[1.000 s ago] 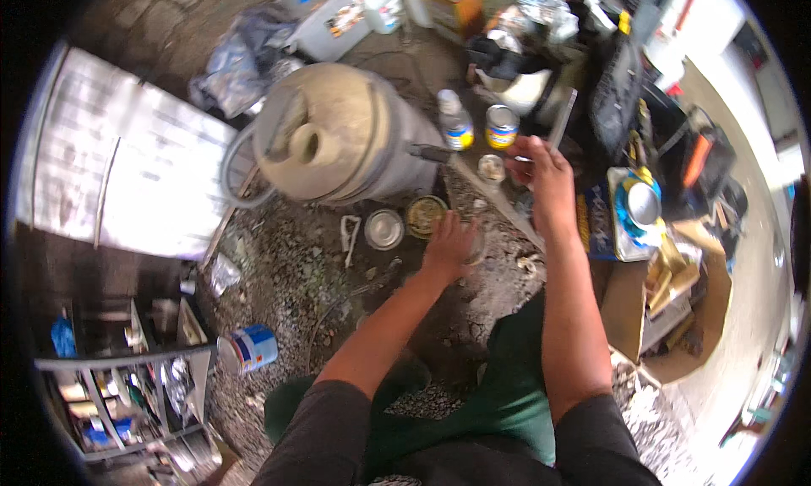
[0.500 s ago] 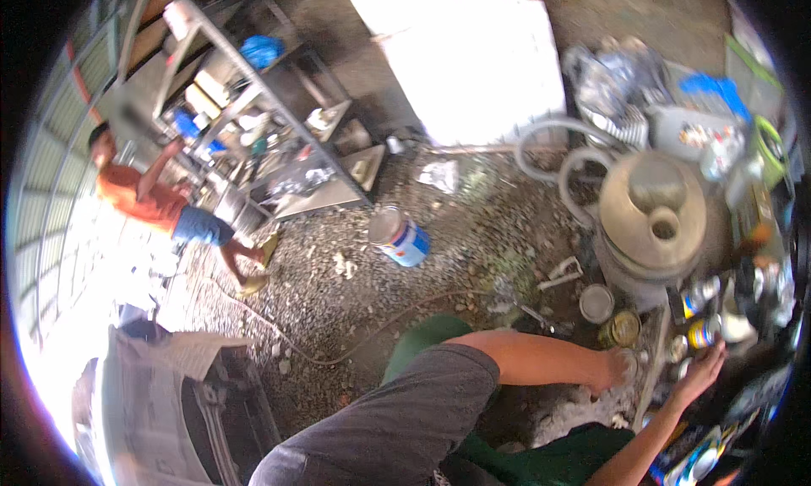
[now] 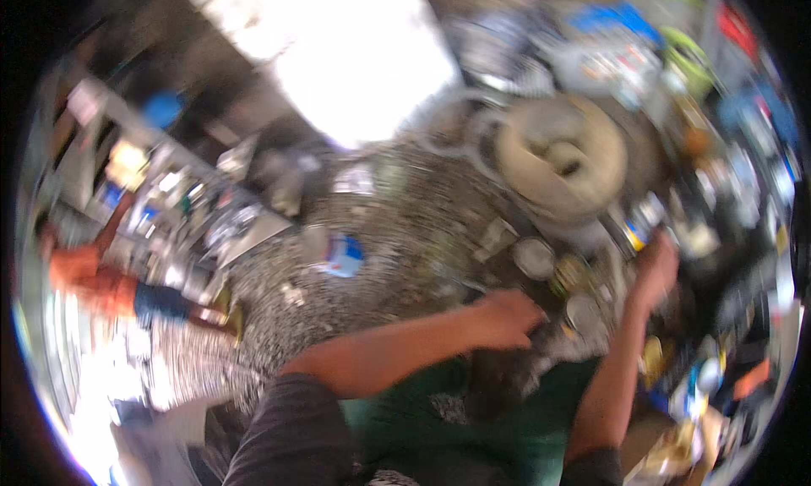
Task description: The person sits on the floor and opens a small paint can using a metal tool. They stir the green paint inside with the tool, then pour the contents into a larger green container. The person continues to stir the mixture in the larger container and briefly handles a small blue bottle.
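Observation:
My left hand (image 3: pixel 510 319) hangs over the ground in front of me, its fingers bent downward and smeared by motion. Just right of it is a round, pale-topped can (image 3: pixel 583 313). My right hand (image 3: pixel 657 272) reaches forward on the right. Beyond its fingertips is a small container (image 3: pixel 639 226) with a yellow and dark label; whether the fingers touch it is too blurred to tell. Between the two hands stand an open-looking yellowish tin (image 3: pixel 569 275) and a grey-topped can (image 3: pixel 534 258).
A large beige-lidded drum (image 3: pixel 562 158) with grey hoses stands ahead. Jumbled bottles and packages (image 3: pixel 701 376) line the right. A blue and white can (image 3: pixel 344 256) sits on gravel. At far left, a person in an orange top (image 3: pixel 93 275) is by a cluttered metal shelf (image 3: pixel 203 152).
My view has swung right, blurring everything. My left hand has drawn back leftward from the cans at the right. My right hand remains near the labelled containers.

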`<state>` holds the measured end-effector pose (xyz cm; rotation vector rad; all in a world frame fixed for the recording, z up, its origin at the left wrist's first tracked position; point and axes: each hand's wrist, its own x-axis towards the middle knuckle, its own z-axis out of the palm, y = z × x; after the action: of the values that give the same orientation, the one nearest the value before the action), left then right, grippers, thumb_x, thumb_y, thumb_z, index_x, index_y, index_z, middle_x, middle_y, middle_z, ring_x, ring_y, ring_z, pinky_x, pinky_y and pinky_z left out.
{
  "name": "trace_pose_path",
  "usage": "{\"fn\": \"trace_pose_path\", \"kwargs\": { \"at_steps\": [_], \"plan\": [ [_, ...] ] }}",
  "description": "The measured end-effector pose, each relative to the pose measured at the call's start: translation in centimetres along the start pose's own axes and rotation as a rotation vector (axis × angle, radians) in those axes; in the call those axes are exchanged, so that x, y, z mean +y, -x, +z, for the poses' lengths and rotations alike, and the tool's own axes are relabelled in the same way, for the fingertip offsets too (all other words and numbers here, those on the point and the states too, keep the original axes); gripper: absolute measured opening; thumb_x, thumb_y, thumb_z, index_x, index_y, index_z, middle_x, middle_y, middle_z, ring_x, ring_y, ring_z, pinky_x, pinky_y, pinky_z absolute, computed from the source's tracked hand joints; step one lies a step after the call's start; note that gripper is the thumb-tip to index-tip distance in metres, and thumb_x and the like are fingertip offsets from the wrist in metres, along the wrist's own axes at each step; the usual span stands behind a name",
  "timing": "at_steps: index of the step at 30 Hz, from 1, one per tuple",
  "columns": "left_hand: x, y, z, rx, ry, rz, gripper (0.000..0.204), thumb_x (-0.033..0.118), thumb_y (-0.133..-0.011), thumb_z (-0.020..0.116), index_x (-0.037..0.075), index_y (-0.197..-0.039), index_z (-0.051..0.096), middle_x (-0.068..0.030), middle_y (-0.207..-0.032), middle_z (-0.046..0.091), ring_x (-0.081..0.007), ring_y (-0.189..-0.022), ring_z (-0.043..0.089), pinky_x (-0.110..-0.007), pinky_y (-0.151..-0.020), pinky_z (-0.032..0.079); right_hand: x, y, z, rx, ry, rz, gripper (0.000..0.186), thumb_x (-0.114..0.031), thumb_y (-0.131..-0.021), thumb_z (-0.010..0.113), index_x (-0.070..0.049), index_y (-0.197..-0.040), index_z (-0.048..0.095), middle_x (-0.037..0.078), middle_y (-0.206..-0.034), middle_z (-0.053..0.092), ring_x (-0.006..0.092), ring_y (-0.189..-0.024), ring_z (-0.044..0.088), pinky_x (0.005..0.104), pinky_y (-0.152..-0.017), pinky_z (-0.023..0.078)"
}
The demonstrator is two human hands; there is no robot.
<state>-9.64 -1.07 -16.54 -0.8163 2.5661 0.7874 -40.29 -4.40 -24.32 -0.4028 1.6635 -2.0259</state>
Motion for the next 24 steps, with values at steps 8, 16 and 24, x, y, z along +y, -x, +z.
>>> {"fn": "trace_pose_path", "kwargs": {
  "at_steps": [8,16,24],
  "plan": [
    [-0.7,-8.4,7.0,-0.032,-0.468,0.159,0.097,0.031,-0.076,0.088,0.005,-0.155,0.037,-0.0215,-0.157,0.040,-0.0430,-0.145,0.038,-0.051,-0.119,0.038,-4.7,1.1,-1.6,0.053,-0.479,0.097,0.024,-0.032,-0.103,0.064,-0.008,-0.103,0.067,-0.010,-0.061,0.037,0.0030,-0.048,0.031,0.0242,-0.042,0.020],
    [-2.4,-20.5,13.2,0.256,-0.527,0.208,0.107,0.047,-0.074,0.085,0.010,-0.159,0.033,-0.0223,-0.157,0.039,-0.0433,-0.147,0.033,-0.055,-0.124,0.025,-5.8,10.3,-0.1,-0.496,0.607,-0.206,0.029,-0.035,-0.096,0.067,-0.015,-0.117,0.070,0.020,-0.106,0.074,0.0358,-0.093,0.074,0.0494,-0.080,0.058],
    [-0.4,-22.9,12.6,0.123,-0.414,0.268,0.119,0.044,-0.065,0.089,0.010,-0.161,0.027,-0.0277,-0.154,0.038,-0.0467,-0.143,0.035,-0.058,-0.124,0.022,-6.0,14.8,1.8,-0.730,0.522,-0.458,0.032,-0.033,-0.093,0.066,-0.007,-0.110,0.058,0.017,-0.072,0.070,0.0403,-0.067,0.071,0.0553,-0.062,0.056]
  ]
}}
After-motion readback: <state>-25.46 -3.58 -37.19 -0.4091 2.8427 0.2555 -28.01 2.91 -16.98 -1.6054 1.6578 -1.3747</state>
